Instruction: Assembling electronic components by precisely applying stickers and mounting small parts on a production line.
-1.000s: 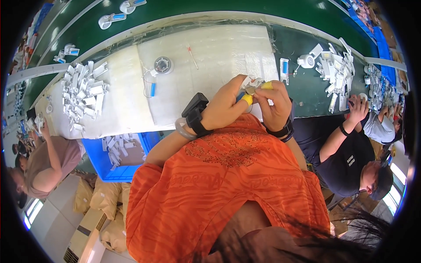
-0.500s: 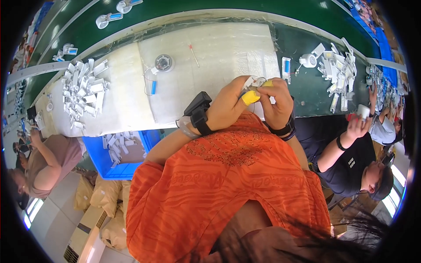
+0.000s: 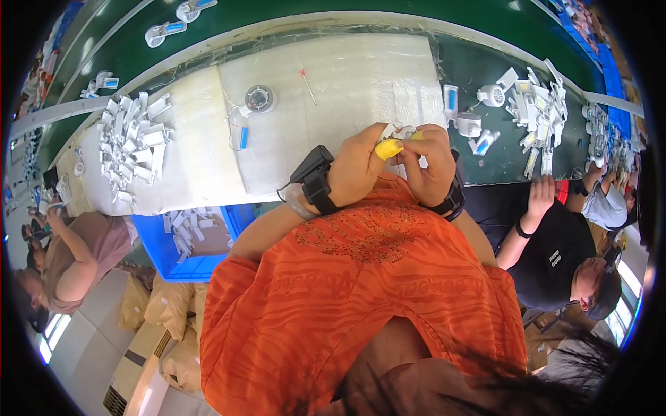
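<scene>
Close to my chest, at the front edge of the table, both my hands meet around a small white plastic part (image 3: 394, 130). My left hand (image 3: 355, 168) is closed on it, its thumb wrapped in yellow. My right hand (image 3: 431, 161) pinches at the part's other side, also with yellow on a finger. Fingers hide most of the part, and a thin dark wire seems to hang below. Beyond my hands lie a round grey-and-white motor unit (image 3: 259, 99), a blue battery (image 3: 243, 138) wired to it, and a thin red-tipped rod (image 3: 307, 84).
White plastic housings pile up at left (image 3: 135, 139) and right (image 3: 538, 114). A white round unit (image 3: 469, 125) stands on the green surface by my right. A blue bin (image 3: 166, 267) with white parts sits below the table's left side. A co-worker's hand (image 3: 541, 197) is at the right edge.
My hands have shifted slightly, still around the white part. At right, the co-worker's hand has come down to the table edge, and white units now stand on the green surface.
</scene>
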The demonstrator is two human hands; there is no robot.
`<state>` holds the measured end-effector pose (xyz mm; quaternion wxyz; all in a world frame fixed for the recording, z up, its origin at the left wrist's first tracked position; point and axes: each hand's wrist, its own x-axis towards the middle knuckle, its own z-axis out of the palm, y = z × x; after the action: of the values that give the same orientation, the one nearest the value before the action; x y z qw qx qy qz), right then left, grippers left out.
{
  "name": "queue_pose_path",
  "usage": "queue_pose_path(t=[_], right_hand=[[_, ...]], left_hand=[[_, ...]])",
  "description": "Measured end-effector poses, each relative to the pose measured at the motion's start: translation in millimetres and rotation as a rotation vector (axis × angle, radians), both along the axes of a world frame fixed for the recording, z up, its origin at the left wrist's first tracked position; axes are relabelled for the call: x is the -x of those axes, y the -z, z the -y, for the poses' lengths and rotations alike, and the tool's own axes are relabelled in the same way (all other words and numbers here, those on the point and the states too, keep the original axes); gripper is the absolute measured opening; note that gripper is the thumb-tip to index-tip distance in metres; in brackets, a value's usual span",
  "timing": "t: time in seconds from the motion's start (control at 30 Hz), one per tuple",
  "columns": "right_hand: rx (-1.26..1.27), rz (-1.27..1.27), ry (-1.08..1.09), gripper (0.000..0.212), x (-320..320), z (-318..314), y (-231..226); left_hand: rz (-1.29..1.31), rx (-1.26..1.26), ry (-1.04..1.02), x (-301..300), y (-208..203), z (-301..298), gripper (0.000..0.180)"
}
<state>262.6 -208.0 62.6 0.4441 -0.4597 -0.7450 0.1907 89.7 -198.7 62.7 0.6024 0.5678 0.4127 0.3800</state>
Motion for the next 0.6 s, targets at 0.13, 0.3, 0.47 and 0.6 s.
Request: queue_pose_path(t=[0.13,0.3,0.47,0.6], right_hand=[[0.029,0.007,0.002,0.024,1,1,5],[-0.001,0.123,0.024,0.028,0,-3,-4],[-0.093,0.168,0.014,0.030,-4,-2,-2],[-0.090,0.145,0.015,0.030,-4,1,3]], left_hand=[[-0.025,0.041,0.032,3,1,-3,0.024],[-0.059,0.003,0.077,1,10,-6,0.025],[-0.054,0.052,0.166,2,3,-7,0.031],[-0.011,0.148,0.203,2,8,-4,0.033]])
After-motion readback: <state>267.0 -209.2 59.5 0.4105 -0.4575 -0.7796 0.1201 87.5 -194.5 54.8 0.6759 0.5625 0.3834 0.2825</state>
